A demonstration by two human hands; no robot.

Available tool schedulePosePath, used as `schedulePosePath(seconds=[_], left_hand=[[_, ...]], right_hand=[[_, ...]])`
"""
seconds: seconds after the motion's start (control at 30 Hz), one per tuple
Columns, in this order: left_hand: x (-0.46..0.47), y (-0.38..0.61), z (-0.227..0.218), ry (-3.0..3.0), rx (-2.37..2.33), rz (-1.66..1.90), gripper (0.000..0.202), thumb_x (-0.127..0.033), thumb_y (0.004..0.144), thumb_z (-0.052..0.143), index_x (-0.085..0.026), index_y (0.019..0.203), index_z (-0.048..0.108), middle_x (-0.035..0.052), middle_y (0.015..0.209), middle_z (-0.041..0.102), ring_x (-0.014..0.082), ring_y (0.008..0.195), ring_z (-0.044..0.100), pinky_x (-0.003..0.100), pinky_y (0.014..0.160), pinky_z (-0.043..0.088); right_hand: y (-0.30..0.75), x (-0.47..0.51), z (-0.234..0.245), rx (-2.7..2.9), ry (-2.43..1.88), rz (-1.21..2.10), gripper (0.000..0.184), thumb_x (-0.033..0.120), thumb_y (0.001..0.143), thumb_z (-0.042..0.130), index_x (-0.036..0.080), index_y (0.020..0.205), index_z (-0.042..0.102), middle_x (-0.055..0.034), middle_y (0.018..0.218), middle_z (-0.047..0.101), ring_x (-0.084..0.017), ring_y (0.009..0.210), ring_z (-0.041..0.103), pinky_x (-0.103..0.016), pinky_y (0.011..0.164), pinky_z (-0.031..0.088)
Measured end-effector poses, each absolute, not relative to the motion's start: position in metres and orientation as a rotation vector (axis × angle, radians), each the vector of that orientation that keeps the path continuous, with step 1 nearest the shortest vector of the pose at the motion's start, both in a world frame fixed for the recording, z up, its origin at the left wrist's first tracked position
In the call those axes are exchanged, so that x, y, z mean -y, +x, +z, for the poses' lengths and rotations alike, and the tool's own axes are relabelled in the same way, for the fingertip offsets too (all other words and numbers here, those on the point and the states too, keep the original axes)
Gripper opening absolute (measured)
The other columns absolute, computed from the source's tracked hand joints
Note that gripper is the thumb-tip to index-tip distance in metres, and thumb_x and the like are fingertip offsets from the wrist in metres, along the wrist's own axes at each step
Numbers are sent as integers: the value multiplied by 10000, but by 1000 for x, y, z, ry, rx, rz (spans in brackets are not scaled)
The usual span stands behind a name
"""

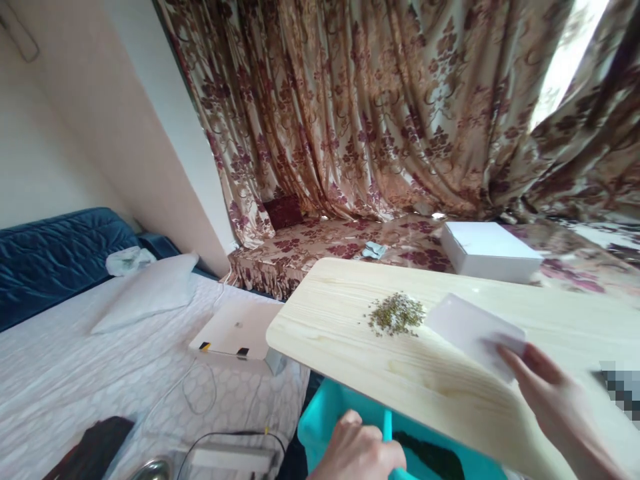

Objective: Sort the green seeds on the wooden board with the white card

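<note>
Gripping card [467, 323] in right hand [553, 380], just right of heap of bits [397, 313] on table [320, 313]; gripping bin [317, 417] in left hand [363, 448], well apart. Partly overhung at bin by table; bounded behind by box [490, 243].

Partly hidden beneath table [345, 320]: bin [315, 427]. Behind card [467, 330]: part of right hand [547, 380]. Cut off by lower edge: shiny round object [154, 470]; left hand [363, 450], at wrist. Pixelated: dark object [623, 390] at right edge. Too small to tell apart: heaped bits [397, 313].
</note>
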State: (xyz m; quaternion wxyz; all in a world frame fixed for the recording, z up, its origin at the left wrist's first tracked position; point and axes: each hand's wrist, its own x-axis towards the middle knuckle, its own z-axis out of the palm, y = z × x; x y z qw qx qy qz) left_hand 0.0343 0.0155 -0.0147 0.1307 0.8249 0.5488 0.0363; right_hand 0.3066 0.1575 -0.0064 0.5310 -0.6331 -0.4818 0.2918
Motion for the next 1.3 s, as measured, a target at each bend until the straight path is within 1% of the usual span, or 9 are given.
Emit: schedulePosePath(seconds=[0.13, 0.33, 0.47, 0.57, 0.67, 0.83, 1.07, 1.13, 1.3], left_hand=[[-13, 25, -23, 2463, -1566, 96, 48, -314, 806, 700, -292, 848, 709, -28, 676, 651, 202, 677, 638, 353, 830, 461], [-11, 7, -42, 2587, -1398, 274, 131, -460, 869, 652, -339, 899, 692, -41, 698, 650, 168, 618, 642, 333, 879, 467], [-9, 5, -46, 2558, -1426, 310, 149, -475, 835, 681, -329, 866, 687, -39, 681, 637, 186, 635, 648, 353, 894, 469], [-9, 5, -34, 2507, -1414, 291, 132, -448, 870, 644, -325, 906, 675, -31, 726, 646, 189, 689, 657, 354, 909, 464], [-9, 6, -18, 2475, -1378, 265, 101, -403, 872, 640, -318, 921, 665, -34, 750, 646, 183, 698, 658, 367, 922, 460], [-9, 5, -8, 2423, -1381, 258, 208, -442, 792, 712, -291, 922, 653, -31, 774, 646, 197, 730, 663, 393, 954, 445], [-11, 0, -20, 2513, -1371, 219, 85, -315, 863, 650, -314, 948, 644, -40, 760, 634, 171, 701, 652, 365, 958, 441], [-10, 0, -23, 2506, -1390, 209, 85, -349, 860, 645, -307, 934, 644, -35, 748, 624, 178, 696, 651, 383, 960, 440], [-7, 1, -26, 2479, -1420, 250, 243, -518, 813, 648, -291, 901, 636, -27, 737, 609, 199, 693, 652, 409, 952, 448]], right_hand=[[295, -163, 8, 1047, -1436, 853, 303, 393, 596, 706, 227, 849, 695, -90, 892, 774, -298, 877, 706, -318, 692, 542], [299, -161, -7, 1032, -1399, 859, 328, 394, 585, 719, 207, 853, 691, -54, 845, 769, -243, 732, 703, -296, 589, 536], [296, -166, -5, 1042, -1405, 875, 343, 386, 589, 726, 201, 875, 691, -59, 872, 768, -236, 712, 696, -282, 532, 516], [293, -166, -1, 1074, -1402, 855, 304, 387, 605, 715, 199, 843, 691, -56, 831, 761, -230, 708, 689, -272, 518, 501], [292, -165, 0, 1097, -1409, 860, 290, 393, 626, 702, 200, 842, 691, -46, 750, 746, -232, 708, 687, -272, 523, 499], [293, -164, -3, 1103, -1392, 889, 288, 396, 634, 699, 210, 853, 684, -46, 806, 756, -240, 766, 693, -283, 576, 519], [294, -165, -4, 1124, -1417, 883, 291, 390, 624, 693, 211, 854, 689, -47, 814, 754, -253, 817, 694, -300, 644, 539], [294, -163, -2, 1131, -1429, 883, 284, 392, 620, 689, 211, 840, 690, -47, 801, 752, -256, 811, 695, -304, 648, 543], [293, -158, 0, 1158, -1415, 862, 254, 383, 626, 680, 219, 820, 689, -37, 782, 751, -259, 796, 698, -312, 639, 548]])
